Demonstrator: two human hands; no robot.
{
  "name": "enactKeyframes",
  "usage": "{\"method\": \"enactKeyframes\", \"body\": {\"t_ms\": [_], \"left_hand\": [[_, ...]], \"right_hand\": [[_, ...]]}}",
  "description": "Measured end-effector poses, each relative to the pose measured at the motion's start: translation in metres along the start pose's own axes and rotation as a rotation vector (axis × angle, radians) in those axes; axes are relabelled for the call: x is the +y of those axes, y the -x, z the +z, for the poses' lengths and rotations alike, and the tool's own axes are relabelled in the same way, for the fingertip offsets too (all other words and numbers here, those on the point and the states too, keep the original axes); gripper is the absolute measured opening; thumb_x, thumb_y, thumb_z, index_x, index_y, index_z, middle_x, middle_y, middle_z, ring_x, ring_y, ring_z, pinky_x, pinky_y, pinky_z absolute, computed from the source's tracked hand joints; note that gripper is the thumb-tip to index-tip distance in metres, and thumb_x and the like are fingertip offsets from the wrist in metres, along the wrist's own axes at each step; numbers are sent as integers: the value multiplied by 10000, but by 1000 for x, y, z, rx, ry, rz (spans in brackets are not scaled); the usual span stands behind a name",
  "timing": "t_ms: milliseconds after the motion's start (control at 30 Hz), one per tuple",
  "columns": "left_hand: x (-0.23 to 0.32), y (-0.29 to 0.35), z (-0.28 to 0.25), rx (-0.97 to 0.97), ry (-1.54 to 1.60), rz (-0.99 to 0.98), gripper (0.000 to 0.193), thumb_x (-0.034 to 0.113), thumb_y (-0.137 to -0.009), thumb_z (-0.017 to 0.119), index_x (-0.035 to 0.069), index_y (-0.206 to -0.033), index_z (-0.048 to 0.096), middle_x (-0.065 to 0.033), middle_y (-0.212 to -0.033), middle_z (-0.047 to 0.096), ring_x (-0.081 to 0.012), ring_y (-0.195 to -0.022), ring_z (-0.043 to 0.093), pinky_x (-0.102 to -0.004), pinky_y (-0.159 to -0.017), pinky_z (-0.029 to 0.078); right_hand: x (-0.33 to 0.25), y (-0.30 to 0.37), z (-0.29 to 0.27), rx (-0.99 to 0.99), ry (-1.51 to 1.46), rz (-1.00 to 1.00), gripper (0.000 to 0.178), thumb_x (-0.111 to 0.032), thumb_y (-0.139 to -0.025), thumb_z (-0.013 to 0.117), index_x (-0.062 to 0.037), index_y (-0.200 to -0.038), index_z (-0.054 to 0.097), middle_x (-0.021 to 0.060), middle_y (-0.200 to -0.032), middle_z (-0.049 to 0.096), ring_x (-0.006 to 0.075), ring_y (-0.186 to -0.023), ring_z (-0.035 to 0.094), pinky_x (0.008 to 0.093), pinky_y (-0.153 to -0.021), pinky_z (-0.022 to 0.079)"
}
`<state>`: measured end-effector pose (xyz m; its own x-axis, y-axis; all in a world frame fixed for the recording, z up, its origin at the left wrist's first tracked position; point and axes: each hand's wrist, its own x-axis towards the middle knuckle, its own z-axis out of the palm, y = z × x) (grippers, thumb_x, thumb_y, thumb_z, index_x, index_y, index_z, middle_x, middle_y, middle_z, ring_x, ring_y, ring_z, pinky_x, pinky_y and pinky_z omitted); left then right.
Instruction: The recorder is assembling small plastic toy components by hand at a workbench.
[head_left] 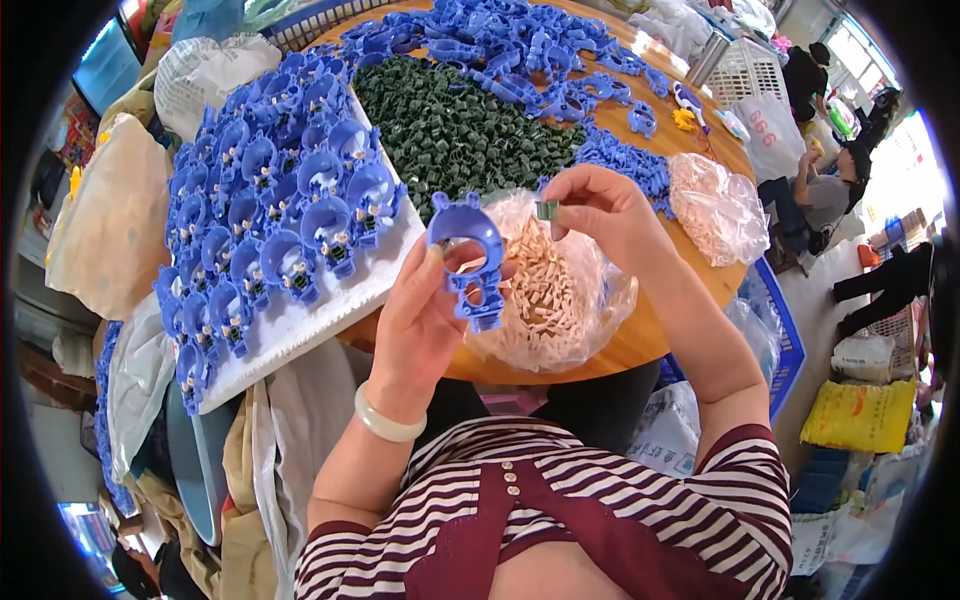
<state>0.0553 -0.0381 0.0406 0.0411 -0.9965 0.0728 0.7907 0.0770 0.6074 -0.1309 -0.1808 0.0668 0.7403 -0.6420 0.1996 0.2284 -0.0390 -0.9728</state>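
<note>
In the head view, the left hand (pixel 408 310) grasps a blue frame (pixel 470 222) between thumb and fingers, its ring tilted up above the open bag of pale pegs (pixel 550 310). The right hand (pixel 612 212), just beside it, pinches 1 green piece (pixel 547 210) between thumb and fingertip; the piece and the frame are apart. A pale bracelet (pixel 390 418) circles the left wrist.

The bag lies at the near edge of the wooden table (pixel 650 325). Beyond it spreads a green heap (pixel 455 125), with loose blue frames (pixel 500 45) piled at the far side. To the right are small blue parts (pixel 630 165) and a 2nd bag of pale pieces (pixel 715 205), just beside each other. On the left, a white board (pixel 310 335) carries rows of blue frames standing close together, with small pale and dark parts showing on many.
</note>
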Motion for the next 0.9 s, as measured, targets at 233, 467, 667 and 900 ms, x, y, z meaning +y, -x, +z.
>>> {"method": "enactKeyframes", "body": {"t_ms": [233, 467, 667, 900], "left_hand": [[-9, 6, 1, -1, 21, -48, 340, 234, -954, 435, 56, -1244, 422, -76, -1062, 560, -214, -963, 599, -269, -756, 480], [-11, 12, -5, -20, 75, -73, 361, 251, -946, 461, 71, -1256, 420, -57, -1077, 550, -129, -959, 559, -263, -758, 473], [-10, 15, -6, -68, 125, -105, 391, 248, -941, 467, 59, -1277, 399, -76, -1129, 530, -147, -988, 555, -274, -771, 479], [-14, 16, -15, -114, 135, -108, 494, 232, -922, 513, 86, -1359, 334, -72, -1191, 504, -171, -1051, 527, -295, -827, 462]], "right_hand": [[-4, 20, 38, -26, 752, -547, 151, 23, -719, 696, -20, -842, 618, 77, -879, 589, 178, -763, 594, 262, -645, 476], [-5, 24, 48, -101, 1011, -808, 183, -46, -645, 712, -63, -813, 642, 51, -828, 597, 200, -714, 586, 294, -603, 454], [-10, 24, 55, -177, 1114, -875, 223, -77, -595, 708, -97, -807, 644, 21, -829, 595, 175, -693, 568, 296, -620, 438], [-11, 32, 65, -121, 1131, -825, 227, -65, -592, 708, -101, -806, 642, 17, -831, 580, 196, -733, 559, 321, -647, 445]]}}
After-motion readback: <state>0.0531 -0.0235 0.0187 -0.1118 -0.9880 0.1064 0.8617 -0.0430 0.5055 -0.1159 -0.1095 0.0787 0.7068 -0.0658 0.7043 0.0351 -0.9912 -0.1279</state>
